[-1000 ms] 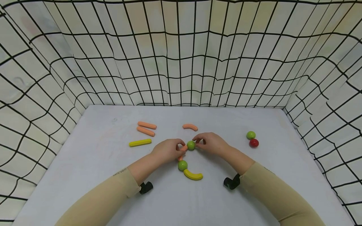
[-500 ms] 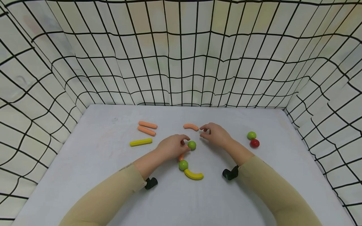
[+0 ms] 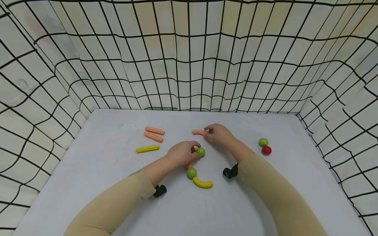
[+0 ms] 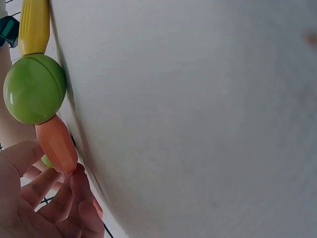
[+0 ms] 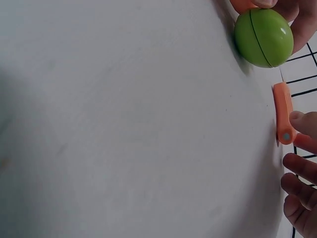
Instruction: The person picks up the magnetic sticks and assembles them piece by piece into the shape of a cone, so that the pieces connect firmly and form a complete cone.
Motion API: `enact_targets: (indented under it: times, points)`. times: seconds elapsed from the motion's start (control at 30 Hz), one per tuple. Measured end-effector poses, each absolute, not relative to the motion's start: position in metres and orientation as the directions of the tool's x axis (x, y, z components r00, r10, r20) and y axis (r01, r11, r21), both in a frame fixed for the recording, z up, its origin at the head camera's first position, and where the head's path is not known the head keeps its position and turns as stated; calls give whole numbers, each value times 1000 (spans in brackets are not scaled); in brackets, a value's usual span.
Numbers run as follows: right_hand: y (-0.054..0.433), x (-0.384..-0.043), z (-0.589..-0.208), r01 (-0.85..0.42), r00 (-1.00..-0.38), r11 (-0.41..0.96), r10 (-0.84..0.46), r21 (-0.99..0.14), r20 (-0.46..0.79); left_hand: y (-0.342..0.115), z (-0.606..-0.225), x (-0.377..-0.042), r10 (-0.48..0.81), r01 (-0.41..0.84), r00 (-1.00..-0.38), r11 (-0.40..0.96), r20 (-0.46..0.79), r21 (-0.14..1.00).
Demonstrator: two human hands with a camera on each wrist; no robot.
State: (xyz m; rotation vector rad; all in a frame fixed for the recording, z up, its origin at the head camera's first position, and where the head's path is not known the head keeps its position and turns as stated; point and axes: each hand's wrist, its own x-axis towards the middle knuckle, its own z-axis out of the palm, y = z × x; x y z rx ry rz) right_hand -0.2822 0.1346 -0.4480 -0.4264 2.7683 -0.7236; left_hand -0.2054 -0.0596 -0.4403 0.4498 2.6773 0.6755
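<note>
**Right hand pinched one end of a curved, orange, plastic-looking stick**

The stick lay on the white table, its long axis running side to side, beyond and apart from a glossy green ball. It stretched leftward from the right hand, the nearer one, whose thumb and finger held its right end. The left hand, just beside the ball, gripped a ridged orange piece that touched a second glossy green ball closer to the person.

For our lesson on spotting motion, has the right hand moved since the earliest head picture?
Yes. Judged against the red ball, the right hand has moved forward, up the picture, to the curved orange piece.
</note>
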Motion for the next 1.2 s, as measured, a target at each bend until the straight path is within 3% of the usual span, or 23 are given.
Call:
enact_targets:
  times: [0.57,1.2]
  points:
    - [127,-290,-456,-224,-936,862,-320,-455,-146,-56,-438,-204,380,221,-892,838,-244,499]
    - [145,-266,-447,-215,-950,911,-279,-352,-143,-57,-436,-202,366,202,-899,835,-241,513]
